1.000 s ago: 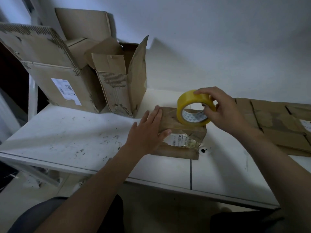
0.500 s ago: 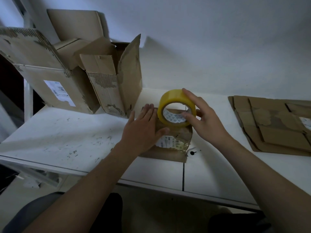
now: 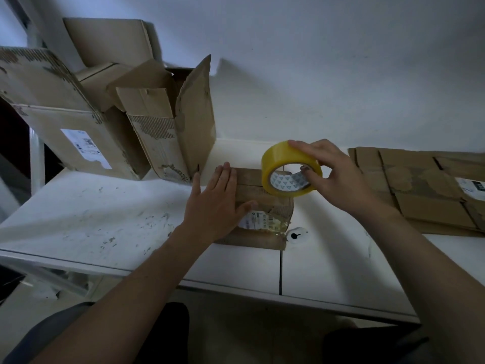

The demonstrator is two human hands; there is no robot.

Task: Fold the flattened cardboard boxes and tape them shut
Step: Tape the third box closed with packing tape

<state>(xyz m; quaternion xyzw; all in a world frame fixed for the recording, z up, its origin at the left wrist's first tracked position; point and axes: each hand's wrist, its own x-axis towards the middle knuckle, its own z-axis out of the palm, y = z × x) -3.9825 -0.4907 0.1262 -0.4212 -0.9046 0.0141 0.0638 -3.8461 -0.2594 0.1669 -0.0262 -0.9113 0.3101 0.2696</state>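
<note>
On the white table (image 3: 91,219) the small cardboard box (image 3: 265,195) sat under the person's left hand (image 3: 215,203) – fingers straight, pressing flat – while the right hand (image 3: 338,177) gripped the yellow tape roll (image 3: 288,169), fingers curled round its rim, over the box's far right corner.

Right hand (image 3: 338,179) drew tape roll (image 3: 276,160) rightward over the box (image 3: 262,197).

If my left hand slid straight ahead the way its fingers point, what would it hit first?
Likely the wall, after the small box ends; the torn open box stands just left of that line, depth unclear.
</note>
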